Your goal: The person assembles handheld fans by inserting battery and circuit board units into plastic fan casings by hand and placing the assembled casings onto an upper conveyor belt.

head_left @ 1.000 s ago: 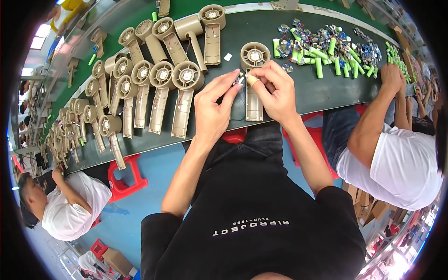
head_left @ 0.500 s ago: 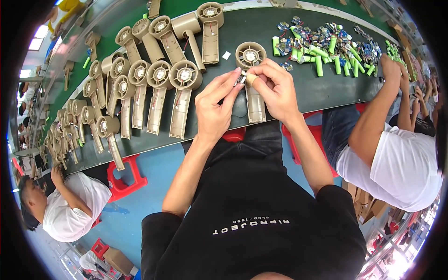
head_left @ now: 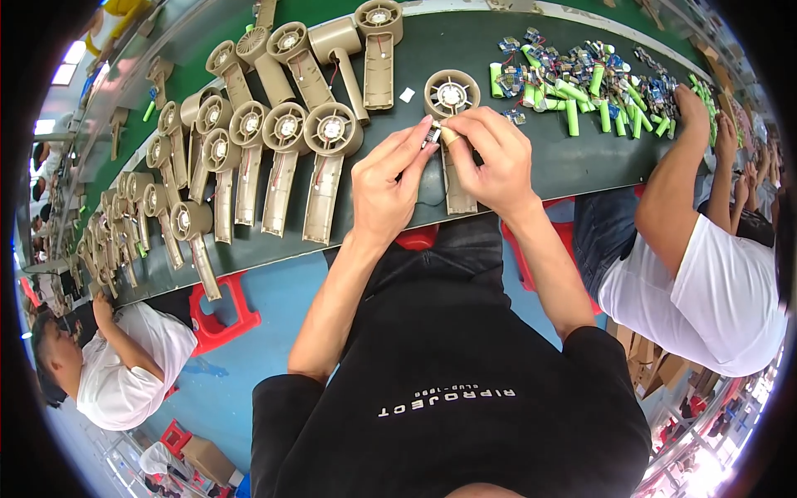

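A tight pinch for a grip in the left hand (head_left: 383, 187), with thumb and fingertips on a small dark part (head_left: 431, 136), just below the round head of the near fan (head_left: 452, 93). Held up at the very tips, maybe for a clear look. In the right hand (head_left: 498, 166), a bent grip close beside that part, with a pale finger cover (head_left: 448, 135) on one tip, perhaps to save the skin. No telling how far closed, or on what. Both over the handle of the near fan, likely to work close to it.

To the left of the near fan, a big bunch of tan fans (head_left: 334, 129), many with the open side up, maybe to leave the insides easy to reach. Between the bunch and the near fan, a white scrap (head_left: 407, 95). To the right of the near fan, a heap of green tubes (head_left: 573, 118) mixed with blue boards (head_left: 512, 117), perhaps put there for an easy reach. All on the dark surface (head_left: 573, 170).
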